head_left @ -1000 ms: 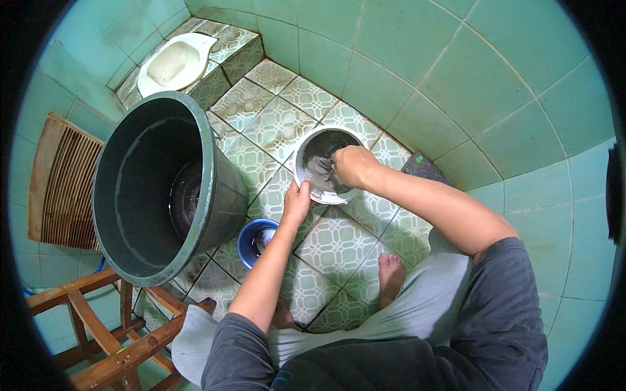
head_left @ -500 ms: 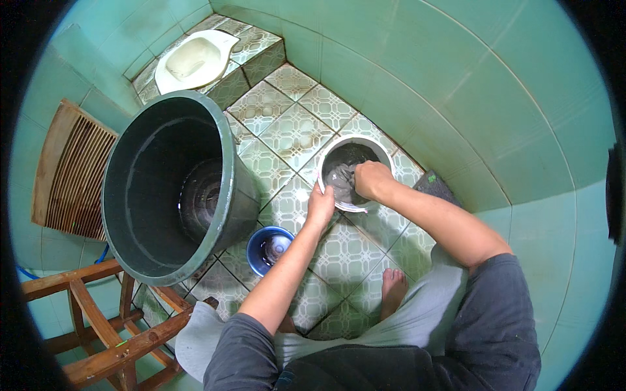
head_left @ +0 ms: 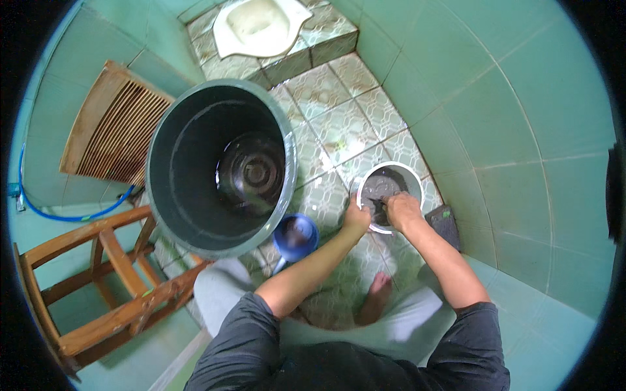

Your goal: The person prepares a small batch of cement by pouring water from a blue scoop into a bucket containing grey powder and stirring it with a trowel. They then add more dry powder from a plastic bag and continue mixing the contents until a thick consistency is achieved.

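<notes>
A white bucket (head_left: 413, 173) stands on the tiled floor in front of me, with dark water and what looks like a wet grey cloth (head_left: 375, 188) inside. My left hand (head_left: 357, 216) grips the bucket's near left rim, its fingers closed around the edge. Over the near right side reaches my right hand (head_left: 403, 211), its bent fingers down inside the bucket and closed at the grey cloth; the fingertips are partly hidden. Left of my left forearm sits a blue dipper (head_left: 297, 251) with its handle toward me and a little water in it.
A large dark green tub (head_left: 195, 215) with shallow water stands at left. Beyond are a squat toilet (head_left: 257, 29) on a tiled step and a slatted wooden washboard (head_left: 117, 124). A wooden stool frame (head_left: 124, 267), a blue hose (head_left: 72, 217) and a dark block (head_left: 443, 228) lie nearby.
The view has shifted, so the tub and toilet appear farther right and the bucket lower. My right hand still works inside the bucket; the cloth's folds look flatter. My left hand keeps its rim grip.
</notes>
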The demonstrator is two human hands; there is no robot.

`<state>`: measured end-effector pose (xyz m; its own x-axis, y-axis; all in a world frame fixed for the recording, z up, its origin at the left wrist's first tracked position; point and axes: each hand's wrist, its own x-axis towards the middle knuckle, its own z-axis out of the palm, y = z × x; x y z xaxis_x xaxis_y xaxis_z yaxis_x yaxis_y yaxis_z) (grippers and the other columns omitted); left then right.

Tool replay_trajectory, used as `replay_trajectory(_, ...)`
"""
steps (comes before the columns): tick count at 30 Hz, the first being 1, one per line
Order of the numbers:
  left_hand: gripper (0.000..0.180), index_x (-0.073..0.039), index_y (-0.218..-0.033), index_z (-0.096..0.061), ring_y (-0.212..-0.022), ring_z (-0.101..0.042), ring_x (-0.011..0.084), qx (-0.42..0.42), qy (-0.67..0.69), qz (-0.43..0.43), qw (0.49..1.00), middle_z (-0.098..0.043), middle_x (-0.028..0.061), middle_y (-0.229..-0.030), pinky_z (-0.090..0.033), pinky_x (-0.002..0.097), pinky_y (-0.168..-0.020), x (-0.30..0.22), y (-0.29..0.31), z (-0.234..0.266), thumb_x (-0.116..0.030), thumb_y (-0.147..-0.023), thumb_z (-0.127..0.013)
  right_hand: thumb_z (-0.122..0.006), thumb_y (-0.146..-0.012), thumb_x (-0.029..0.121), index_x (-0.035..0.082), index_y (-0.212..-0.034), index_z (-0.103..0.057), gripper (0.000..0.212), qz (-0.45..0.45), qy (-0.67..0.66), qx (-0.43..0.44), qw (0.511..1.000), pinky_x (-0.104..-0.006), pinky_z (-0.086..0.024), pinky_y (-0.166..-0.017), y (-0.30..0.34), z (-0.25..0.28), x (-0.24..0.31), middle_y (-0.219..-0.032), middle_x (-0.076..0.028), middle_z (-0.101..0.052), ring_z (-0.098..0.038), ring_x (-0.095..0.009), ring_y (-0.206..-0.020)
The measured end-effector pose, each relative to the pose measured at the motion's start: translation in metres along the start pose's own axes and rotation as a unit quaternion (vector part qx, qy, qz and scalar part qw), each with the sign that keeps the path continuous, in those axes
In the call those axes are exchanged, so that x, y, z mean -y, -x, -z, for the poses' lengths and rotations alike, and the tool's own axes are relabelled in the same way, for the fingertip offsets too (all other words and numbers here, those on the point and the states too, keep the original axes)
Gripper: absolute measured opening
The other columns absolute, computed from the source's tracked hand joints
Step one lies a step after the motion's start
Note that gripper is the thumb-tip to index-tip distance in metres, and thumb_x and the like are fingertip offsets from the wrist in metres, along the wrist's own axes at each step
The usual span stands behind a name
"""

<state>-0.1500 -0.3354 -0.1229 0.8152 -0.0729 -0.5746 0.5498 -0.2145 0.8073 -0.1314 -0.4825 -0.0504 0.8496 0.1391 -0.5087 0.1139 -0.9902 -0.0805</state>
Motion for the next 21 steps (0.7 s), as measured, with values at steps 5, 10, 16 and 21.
replay_trajectory(5, 0.066, -0.003, -0.147, -0.027, -0.103, -0.063, 0.0386, -0.038, -0.140, -0.012, 0.989, -0.058, 0.0284, -0.122, -0.048, 0.0442, -0.091, -0.035, 0.091, 0.008, -0.012, -0.086, -0.050, -0.055, -0.089, 0.026, 0.007, -0.099, -0.069, 0.026, 0.004, -0.036, 0.043, 0.998, -0.0477, -0.053, -0.073, 0.081, 0.057, 0.024, -0.083, -0.023, -0.068, -0.067, -0.039, -0.079)
replay_trajectory(10, 0.071, 0.002, -0.147, -0.024, -0.115, -0.055, 0.0431, 0.002, -0.090, -0.014, 0.996, -0.047, 0.0347, -0.131, -0.044, 0.0425, -0.098, -0.104, 0.185, 0.040, -0.014, -0.084, -0.052, -0.053, -0.091, 0.028, -0.001, -0.085, -0.068, 0.033, -0.073, -0.207, 0.029, 0.975, -0.0454, -0.053, -0.067, 0.142, 0.117, 0.048, -0.083, -0.026, -0.068, -0.068, -0.036, -0.070)
replay_trajectory(16, 0.072, 0.001, -0.149, -0.019, -0.118, -0.053, 0.0414, 0.051, -0.121, 0.040, 0.991, -0.048, 0.0340, -0.131, -0.043, 0.0414, -0.099, -0.211, 0.284, 0.124, -0.013, -0.085, -0.049, -0.051, -0.098, 0.022, 0.002, -0.092, -0.064, 0.026, -0.279, -0.643, 0.187, 0.688, -0.0279, -0.027, -0.033, 0.213, 0.226, 0.085, -0.061, -0.004, -0.056, -0.044, -0.009, -0.042)
replay_trajectory(21, 0.069, -0.002, -0.150, -0.019, -0.094, -0.066, 0.0355, -0.004, -0.122, -0.019, 0.992, -0.063, 0.0298, -0.108, -0.050, 0.0400, -0.085, -0.284, 0.348, 0.178, -0.012, -0.088, -0.046, -0.056, -0.091, 0.026, 0.002, -0.101, -0.069, 0.029, -0.057, -0.233, 0.015, 0.971, -0.0478, -0.052, -0.077, 0.282, 0.357, 0.144, -0.086, -0.028, -0.066, -0.065, -0.040, -0.088)
